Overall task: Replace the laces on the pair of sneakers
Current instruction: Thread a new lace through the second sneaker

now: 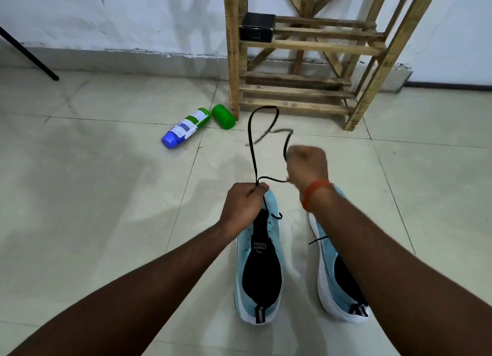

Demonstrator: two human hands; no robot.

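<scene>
Sneakers stand side by side on the floor (106, 182); left hand (243, 205), fingers clamped on the black lace (253, 153) above the left sneaker (259, 270), should stay firm while the fisted right hand (307, 165) draws slack evenly, clear of the right sneaker (328, 265).

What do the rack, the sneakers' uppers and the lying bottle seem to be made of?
Rack: unfinished wood, rough pale slats with visible grain.
Sneakers' uppers: probably knit or mesh fabric, matte light blue.
Bottle: likely plastic, glossy blue end, printed label.
</scene>
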